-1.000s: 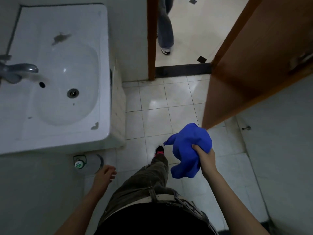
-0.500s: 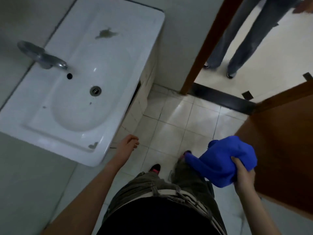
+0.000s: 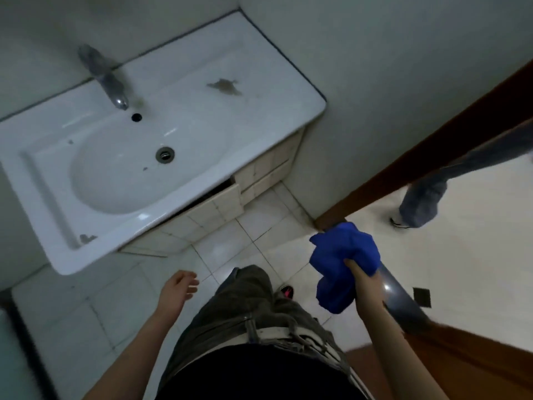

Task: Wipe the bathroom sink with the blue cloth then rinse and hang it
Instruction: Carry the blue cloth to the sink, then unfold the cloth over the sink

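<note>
Tiled bathroom floor, grey walls, brown door frame on the right with another person's leg past it. White sink on a tiled cabinet; cabinet front sits ajar, contents hidden. Blue cloth is bunched in the right hand, which grips it low by the hip, well apart from the sink. Left hand empty, fingers relaxed, near the sink's front corner. Faucet not running. Brown stain on the right ledge, chipped patch on the front rim. Basin dry-looking, only dark specks near the drain. Risks: a wadded cloth may smear the stain or skip it; the chip could snag fabric.
</note>
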`<state>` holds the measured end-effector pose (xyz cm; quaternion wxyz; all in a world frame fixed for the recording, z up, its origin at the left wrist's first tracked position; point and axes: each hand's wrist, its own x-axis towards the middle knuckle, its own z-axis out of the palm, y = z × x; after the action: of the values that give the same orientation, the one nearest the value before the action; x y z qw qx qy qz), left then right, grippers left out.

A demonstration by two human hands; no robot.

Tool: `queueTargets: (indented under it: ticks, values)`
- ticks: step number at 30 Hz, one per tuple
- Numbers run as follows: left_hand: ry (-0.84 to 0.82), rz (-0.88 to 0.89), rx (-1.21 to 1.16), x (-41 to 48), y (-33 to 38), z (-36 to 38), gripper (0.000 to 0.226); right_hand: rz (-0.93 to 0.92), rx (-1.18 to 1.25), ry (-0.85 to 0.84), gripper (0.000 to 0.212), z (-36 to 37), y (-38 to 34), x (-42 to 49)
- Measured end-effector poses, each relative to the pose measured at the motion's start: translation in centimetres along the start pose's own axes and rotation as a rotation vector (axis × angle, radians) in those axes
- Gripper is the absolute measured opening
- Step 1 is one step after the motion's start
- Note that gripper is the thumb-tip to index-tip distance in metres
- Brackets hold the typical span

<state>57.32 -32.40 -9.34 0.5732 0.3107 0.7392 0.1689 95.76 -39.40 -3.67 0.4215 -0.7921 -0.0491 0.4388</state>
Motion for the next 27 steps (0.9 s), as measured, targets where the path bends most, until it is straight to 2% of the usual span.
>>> queueTargets:
  ticks: [5, 11, 17, 23, 24, 27]
  values:
    - [0.172, -0.082, -0.143, -2.2, -0.7, 2.2, 0.019, -0.059, -0.126, -0.171, 0.065, 2.0, -5.7, 5.5]
    - [0.257, -0.087, -0.253, -1.0, 2.2, 5.7, 0.018, -0.139, -0.314, -0.365, 0.054, 8.2, -11.2, 10.3]
    - [0.294, 0.038, -0.318, 1.8, 10.2, 7.0, 0.016, -0.19, -0.329, -0.598, 0.054, 15.2, -18.2, 11.1]
    - [0.377, 0.183, -0.379, 3.0, 18.7, 5.5, 0.016, -0.21, -0.228, -0.83, 0.077, 21.4, -27.1, 9.1]
    - [0.401, 0.194, -0.405, 3.3, 19.9, 5.1, 0.016, -0.238, -0.218, -0.861, 0.074, 22.8, -28.6, 8.6]
    - [0.468, 0.233, -0.469, 4.0, 23.0, 3.8, 0.015, -0.291, -0.202, -0.952, 0.04, 26.7, -32.3, 7.2]
